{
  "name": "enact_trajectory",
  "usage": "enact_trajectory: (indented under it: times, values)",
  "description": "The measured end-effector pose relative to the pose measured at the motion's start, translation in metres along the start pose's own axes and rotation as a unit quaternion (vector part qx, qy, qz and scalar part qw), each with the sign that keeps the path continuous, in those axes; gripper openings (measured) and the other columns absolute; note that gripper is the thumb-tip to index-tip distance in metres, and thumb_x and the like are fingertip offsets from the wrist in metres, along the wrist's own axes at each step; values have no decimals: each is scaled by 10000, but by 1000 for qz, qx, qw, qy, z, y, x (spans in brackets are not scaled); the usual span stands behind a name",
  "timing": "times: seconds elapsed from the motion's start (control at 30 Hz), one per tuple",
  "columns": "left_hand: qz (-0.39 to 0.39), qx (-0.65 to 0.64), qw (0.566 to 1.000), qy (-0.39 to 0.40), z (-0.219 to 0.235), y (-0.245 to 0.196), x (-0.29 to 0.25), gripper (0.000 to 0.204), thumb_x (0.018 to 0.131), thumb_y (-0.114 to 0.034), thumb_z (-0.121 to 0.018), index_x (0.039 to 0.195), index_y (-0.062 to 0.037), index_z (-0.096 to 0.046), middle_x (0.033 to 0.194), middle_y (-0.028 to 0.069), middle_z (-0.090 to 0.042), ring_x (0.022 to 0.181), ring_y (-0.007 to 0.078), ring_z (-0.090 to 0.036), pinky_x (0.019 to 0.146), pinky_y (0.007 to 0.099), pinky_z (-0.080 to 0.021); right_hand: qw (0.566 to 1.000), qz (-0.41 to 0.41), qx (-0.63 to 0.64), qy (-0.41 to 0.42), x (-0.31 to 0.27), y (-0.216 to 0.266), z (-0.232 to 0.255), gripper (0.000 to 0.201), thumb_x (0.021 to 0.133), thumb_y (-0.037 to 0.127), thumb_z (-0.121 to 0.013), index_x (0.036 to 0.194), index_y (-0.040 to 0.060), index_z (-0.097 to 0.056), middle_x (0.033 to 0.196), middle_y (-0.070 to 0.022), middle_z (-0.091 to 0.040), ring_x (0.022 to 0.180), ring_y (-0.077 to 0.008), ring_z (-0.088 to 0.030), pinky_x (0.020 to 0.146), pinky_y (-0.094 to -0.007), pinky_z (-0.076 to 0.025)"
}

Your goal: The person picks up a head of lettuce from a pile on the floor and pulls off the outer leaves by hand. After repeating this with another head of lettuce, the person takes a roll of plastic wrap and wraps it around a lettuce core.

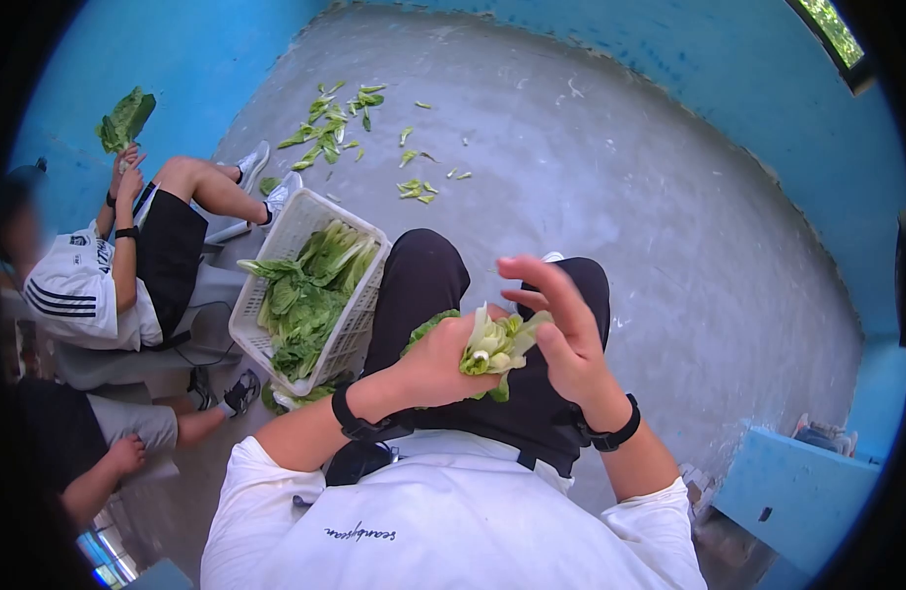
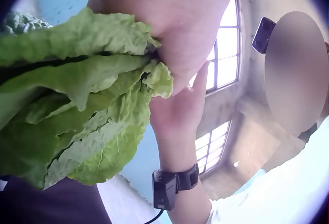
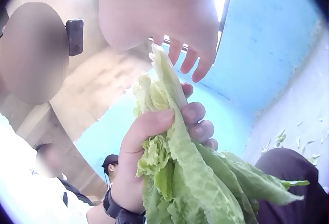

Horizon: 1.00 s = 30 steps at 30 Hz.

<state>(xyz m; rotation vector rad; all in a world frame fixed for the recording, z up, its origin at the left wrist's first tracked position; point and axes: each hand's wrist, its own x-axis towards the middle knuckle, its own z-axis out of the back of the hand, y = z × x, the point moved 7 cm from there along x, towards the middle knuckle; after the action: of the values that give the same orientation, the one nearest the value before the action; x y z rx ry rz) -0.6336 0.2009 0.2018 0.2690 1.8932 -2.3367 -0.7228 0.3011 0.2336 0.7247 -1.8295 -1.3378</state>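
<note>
My left hand grips a bunch of leafy green lettuce over my lap, its pale stem ends pointing to the right. In the right wrist view the fingers and thumb curl round the lettuce just below the stems, and the leaves hang down. Beside the stem ends is my right hand, with fingers spread and slightly bent, gripping nothing. The right wrist view shows its fingers over the tip of a pale stalk. Broad leaves fill the left of the left wrist view.
A white plastic basket of lettuce stands left of my knees. Torn leaves lie on the grey floor ahead. At the left, a seated person holds up lettuce; another sits nearer. A blue box-like block is at the right.
</note>
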Motion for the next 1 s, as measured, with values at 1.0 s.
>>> enact_trajectory:
  times: [1.0]
  values:
    - [53, -170, 984, 21, -14, 15, 7, 529, 792, -77, -820, 1237, -51, -534, 1087, 27, -631, 1025, 128, -622, 895, 307, -508, 974, -146, 153, -82, -13, -43, -11, 492, 1106, 350, -383, 1425, -11, -489, 1379, -151, -581, 1276, -188, -536, 1093, -331, -403]
